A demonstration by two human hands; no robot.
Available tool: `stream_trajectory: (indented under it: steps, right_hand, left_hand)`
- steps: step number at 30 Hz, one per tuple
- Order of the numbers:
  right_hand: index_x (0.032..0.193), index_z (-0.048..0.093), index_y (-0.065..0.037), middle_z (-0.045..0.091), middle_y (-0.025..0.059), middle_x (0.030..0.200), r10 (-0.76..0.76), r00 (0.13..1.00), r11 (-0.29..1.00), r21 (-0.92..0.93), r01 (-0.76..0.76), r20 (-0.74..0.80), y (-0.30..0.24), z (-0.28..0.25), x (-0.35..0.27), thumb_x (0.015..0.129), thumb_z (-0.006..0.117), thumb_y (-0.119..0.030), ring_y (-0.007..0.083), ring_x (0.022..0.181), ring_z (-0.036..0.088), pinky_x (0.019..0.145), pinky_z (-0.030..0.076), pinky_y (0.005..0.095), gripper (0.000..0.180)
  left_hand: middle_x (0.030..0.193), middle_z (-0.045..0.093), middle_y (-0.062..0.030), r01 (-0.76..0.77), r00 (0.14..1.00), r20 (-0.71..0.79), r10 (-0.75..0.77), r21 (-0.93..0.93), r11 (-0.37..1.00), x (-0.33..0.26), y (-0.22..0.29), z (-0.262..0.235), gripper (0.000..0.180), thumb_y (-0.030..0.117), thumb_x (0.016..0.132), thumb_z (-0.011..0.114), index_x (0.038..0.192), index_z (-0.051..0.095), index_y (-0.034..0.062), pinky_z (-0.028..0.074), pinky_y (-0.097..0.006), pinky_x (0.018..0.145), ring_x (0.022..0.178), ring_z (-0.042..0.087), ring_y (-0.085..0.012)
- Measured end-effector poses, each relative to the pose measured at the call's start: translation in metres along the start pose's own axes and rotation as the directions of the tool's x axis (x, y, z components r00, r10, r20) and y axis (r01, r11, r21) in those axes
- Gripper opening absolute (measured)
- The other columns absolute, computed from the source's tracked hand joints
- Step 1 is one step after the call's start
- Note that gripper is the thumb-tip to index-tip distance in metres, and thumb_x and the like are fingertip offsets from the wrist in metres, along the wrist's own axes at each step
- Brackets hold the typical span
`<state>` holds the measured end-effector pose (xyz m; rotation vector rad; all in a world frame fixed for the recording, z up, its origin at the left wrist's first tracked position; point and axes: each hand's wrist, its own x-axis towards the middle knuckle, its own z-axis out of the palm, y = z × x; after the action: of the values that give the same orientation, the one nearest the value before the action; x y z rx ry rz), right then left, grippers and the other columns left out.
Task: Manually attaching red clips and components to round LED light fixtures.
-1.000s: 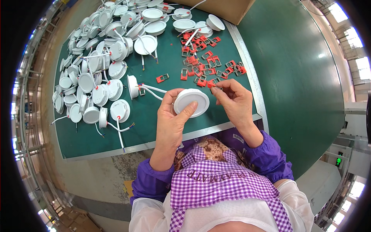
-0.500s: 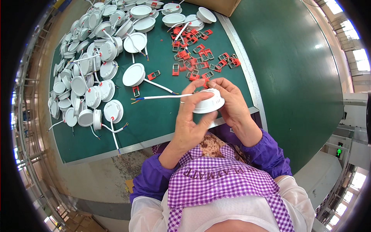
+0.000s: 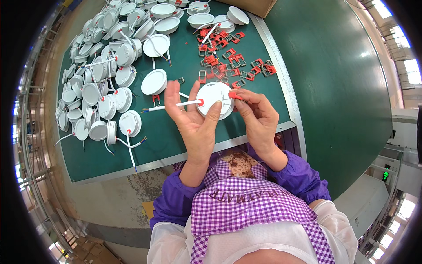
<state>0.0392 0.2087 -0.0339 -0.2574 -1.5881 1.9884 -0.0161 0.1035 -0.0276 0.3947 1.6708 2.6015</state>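
Note:
A round white LED downlight (image 3: 212, 97) is held above the near edge of the table, its back face turned up. Its white cable (image 3: 178, 104) runs left from a red grommet to bare-coloured wire ends. My left hand (image 3: 194, 125) grips the lamp, thumb on the back face and fingers behind it, some spread to the left. At the lamp's right edge, my right hand (image 3: 259, 116) pinches a red clip (image 3: 235, 95) between thumb and fingers. Whether the clip is seated on the lamp cannot be told.
Many similar downlights (image 3: 105, 105) lie piled on the left of the green table (image 3: 162, 141). Red clips with metal springs (image 3: 228, 66) are scattered beyond my hands. A cardboard box (image 3: 250, 5) stands at the far edge. A metal rail (image 3: 281, 75) borders a green surface (image 3: 334, 88) at right.
The lamp has been tipped so its back face now faces up, and it has shifted slightly left. My left fingers have spread; the red clip shows more plainly in my right hand.

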Motion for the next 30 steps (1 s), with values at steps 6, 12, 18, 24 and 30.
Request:
stream_trajectory:
  steps: [6, 12, 18, 24, 30]
  right_hand:
    - [0.103, 0.063, 0.001, 0.066, 0.0032, 0.086, 0.105, 0.993, 0.977, -0.178, -0.114, -0.060, -0.011, -0.008, 0.018, 0.089, 0.064, -0.003, 0.0090, 0.074, 0.060, 0.064, 0.050, 0.0234, 0.014]
    - [0.103, 0.064, -0.002, 0.064, 0.0086, 0.082, -0.085, 0.963, 0.731, -0.641, 0.234, 0.254, -0.023, -0.014, 0.031, 0.084, 0.066, -0.003, 0.0194, 0.070, 0.063, 0.060, 0.050, 0.0301, 0.019]
    - [0.096, 0.064, -0.003, 0.062, 0.0108, 0.081, -0.169, 0.911, 0.582, -0.708, 0.400, 0.375, -0.032, -0.007, 0.020, 0.082, 0.067, -0.004, 0.0268, 0.070, 0.063, 0.060, 0.050, 0.0350, 0.014]
    - [0.097, 0.064, -0.003, 0.062, 0.0110, 0.077, -0.080, 0.931, 0.621, -0.712, 0.327, 0.357, -0.034, -0.009, 0.016, 0.081, 0.067, -0.001, 0.0268, 0.067, 0.063, 0.057, 0.050, 0.0352, 0.017]
    - [0.095, 0.064, -0.003, 0.062, 0.0106, 0.077, -0.135, 0.927, 0.547, -0.754, 0.364, 0.350, -0.031, -0.005, 0.010, 0.080, 0.067, 0.000, 0.0265, 0.063, 0.063, 0.053, 0.049, 0.0350, 0.016]
  left_hand:
    - [0.133, 0.038, -0.0249, 0.114, 0.984, 0.140, -0.108, -0.040, 0.993, 0.003, 0.014, -0.009, 0.109, -0.011, 0.080, 0.066, 0.151, -0.011, 0.0180, 0.051, -0.036, 0.093, 0.116, 0.053, -0.0264]
    - [0.117, 0.050, -0.0173, 0.157, 0.963, 0.188, -0.191, 0.184, 0.970, -0.001, 0.017, -0.008, 0.105, -0.011, 0.080, 0.066, 0.152, -0.005, 0.0183, 0.052, -0.032, 0.085, 0.101, 0.058, -0.0192]
    - [0.104, 0.056, -0.0128, -0.119, 0.976, 0.215, 0.029, 0.422, 0.899, 0.000, 0.006, -0.013, 0.100, -0.008, 0.076, 0.069, 0.152, 0.008, 0.0101, 0.052, -0.029, 0.074, 0.091, 0.060, -0.0184]
    - [0.105, 0.057, -0.0151, -0.221, 0.963, 0.243, 0.113, 0.483, 0.847, -0.002, 0.009, -0.011, 0.091, -0.007, 0.078, 0.067, 0.151, 0.016, 0.0077, 0.053, -0.029, 0.074, 0.091, 0.061, -0.0215]
    - [0.113, 0.059, -0.0159, -0.309, 0.937, 0.317, 0.148, 0.552, 0.774, -0.002, 0.007, -0.011, 0.092, -0.006, 0.080, 0.069, 0.152, 0.015, 0.0131, 0.053, -0.030, 0.078, 0.095, 0.063, -0.0188]
